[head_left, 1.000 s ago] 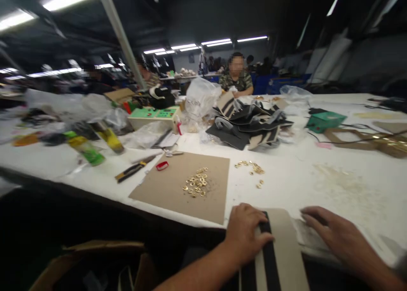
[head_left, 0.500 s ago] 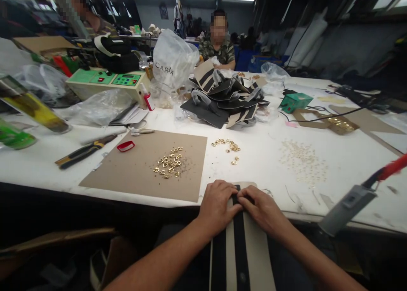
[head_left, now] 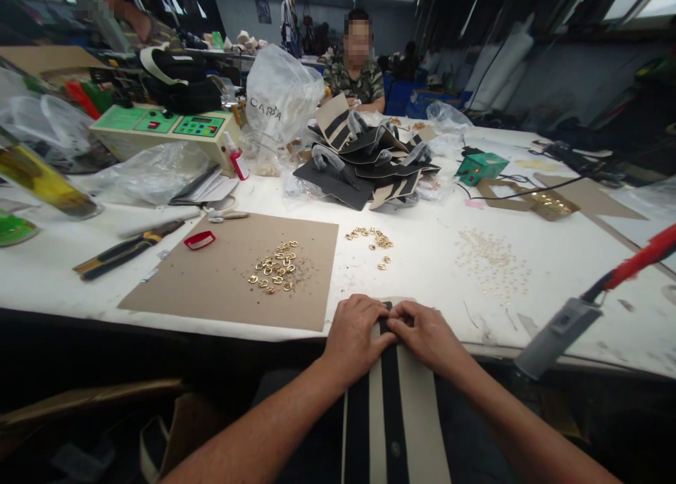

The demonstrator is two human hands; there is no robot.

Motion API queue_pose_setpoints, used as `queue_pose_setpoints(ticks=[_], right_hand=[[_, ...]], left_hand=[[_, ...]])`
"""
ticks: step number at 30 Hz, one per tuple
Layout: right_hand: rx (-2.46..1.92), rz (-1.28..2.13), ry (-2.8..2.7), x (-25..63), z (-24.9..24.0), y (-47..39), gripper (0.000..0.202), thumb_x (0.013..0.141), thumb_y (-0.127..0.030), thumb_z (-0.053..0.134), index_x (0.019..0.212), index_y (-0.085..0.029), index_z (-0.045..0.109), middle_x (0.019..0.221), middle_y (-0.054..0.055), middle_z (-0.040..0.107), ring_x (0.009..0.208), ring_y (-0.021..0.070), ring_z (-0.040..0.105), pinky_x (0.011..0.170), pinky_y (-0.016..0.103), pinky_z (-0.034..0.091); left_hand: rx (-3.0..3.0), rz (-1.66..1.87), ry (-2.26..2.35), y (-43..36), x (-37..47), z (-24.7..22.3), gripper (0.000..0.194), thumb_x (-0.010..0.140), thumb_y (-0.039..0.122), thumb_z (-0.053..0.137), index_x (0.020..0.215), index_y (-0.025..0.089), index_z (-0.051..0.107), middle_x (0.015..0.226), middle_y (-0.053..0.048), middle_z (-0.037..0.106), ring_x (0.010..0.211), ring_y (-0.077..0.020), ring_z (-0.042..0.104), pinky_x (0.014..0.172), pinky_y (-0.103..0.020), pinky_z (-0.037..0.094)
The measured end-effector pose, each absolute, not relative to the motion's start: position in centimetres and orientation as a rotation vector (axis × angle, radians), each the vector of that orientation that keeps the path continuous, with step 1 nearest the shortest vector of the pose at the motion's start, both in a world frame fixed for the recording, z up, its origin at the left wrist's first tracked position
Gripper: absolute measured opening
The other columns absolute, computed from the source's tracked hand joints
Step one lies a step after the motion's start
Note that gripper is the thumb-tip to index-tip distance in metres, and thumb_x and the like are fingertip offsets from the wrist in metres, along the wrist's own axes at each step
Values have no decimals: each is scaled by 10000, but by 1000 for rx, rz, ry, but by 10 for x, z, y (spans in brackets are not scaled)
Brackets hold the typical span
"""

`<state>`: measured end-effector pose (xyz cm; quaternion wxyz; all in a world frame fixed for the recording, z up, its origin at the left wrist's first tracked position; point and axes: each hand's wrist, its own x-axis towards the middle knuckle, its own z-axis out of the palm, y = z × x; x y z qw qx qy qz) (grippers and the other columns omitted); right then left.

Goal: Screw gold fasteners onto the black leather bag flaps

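A beige fabric panel with black stripes (head_left: 417, 417) lies lengthwise from my lap up to the table's front edge. My left hand (head_left: 353, 337) is closed over its far end, with the thumb pressing beside the middle black strip (head_left: 391, 392). Touching the left fingertips, my right hand (head_left: 422, 334) pinches at the same strip. Whether a small part sits between the fingertips is hidden. A round dark spot (head_left: 396, 449) shows lower on the strip. Beyond my hands are gold metal rings (head_left: 384, 241), and more gold buckle-like rings (head_left: 274, 267) lie on a brown board (head_left: 211, 287).
Black-handled pliers (head_left: 127, 250) and a red tag (head_left: 199, 240) lie left. Striped panels (head_left: 370, 160) are piled at the back, before a seated co-worker (head_left: 353, 79). A grey tool with a red cord (head_left: 560, 336) hangs at the right edge. Tiny pale pieces (head_left: 491, 262) are scattered nearby.
The view has turned slightly, so the table and its things sit a little further left. Both hands keep nearly the same grip at the panel's far end. A red light now shows on the green box.
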<state>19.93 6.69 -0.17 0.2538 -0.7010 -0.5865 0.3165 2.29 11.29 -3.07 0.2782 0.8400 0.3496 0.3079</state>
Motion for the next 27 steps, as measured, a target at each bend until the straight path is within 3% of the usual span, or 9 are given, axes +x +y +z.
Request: queue_pose_setpoints(ticks=[5, 11, 14, 18, 23, 27], right_hand=[[-1801, 681, -1410, 206, 3, 39, 288, 916, -450, 613, 1045, -223, 736, 1000, 53, 758, 917, 242, 700, 856, 367, 532], [-2109, 142, -723, 245, 8, -46, 437, 814, -629, 705, 956, -216, 724, 960, 77, 753, 930, 325, 708, 924, 451, 551], [-2124, 48, -376, 273, 3, -69, 621, 755, -641, 776, 1141, -161, 696, 1059, 129, 741, 995, 367, 709, 944, 496, 562], [-2135, 127, -408, 308, -11, -62, 868, 733, -667, 790, 1383, -120, 612, 1235, 192, 708, 1127, 415, 687, 1014, 550, 524], [-2425, 150, -578, 338, -21, -41, 797, 779, -710, 682, 1293, -101, 706, 1177, 239, 730, 1178, 507, 638, 1030, 630, 472], [-2336, 155, -571, 327, -10, -42, 660, 819, -647, 668, 1241, -144, 739, 1190, 223, 728, 1202, 498, 625, 1056, 662, 443]], left_hand=[[2287, 824, 941, 114, 23, -30, 369, 730, 270, 947, 1033, 229, 742, 1157, -17, 775, 1150, -261, 645, 983, -449, 466], [2293, 820, 917, 116, 22, -30, 358, 732, 258, 945, 1040, 222, 767, 1175, -35, 783, 1165, -273, 654, 997, -469, 479], [2311, 811, 917, 117, 22, -30, 339, 760, 269, 927, 1058, 226, 773, 1181, -41, 784, 1170, -275, 653, 1001, -473, 480], [2344, 782, 923, 116, 23, -29, 333, 791, 299, 904, 1090, 225, 776, 1189, -38, 783, 1171, -268, 652, 1014, -474, 477], [2354, 755, 934, 114, 23, -28, 330, 804, 318, 892, 1098, 222, 777, 1195, -38, 780, 1179, -269, 643, 1014, -471, 473], [2336, 764, 946, 114, 24, -30, 340, 804, 329, 892, 1105, 226, 771, 1193, -38, 780, 1182, -273, 636, 1007, -471, 465]])
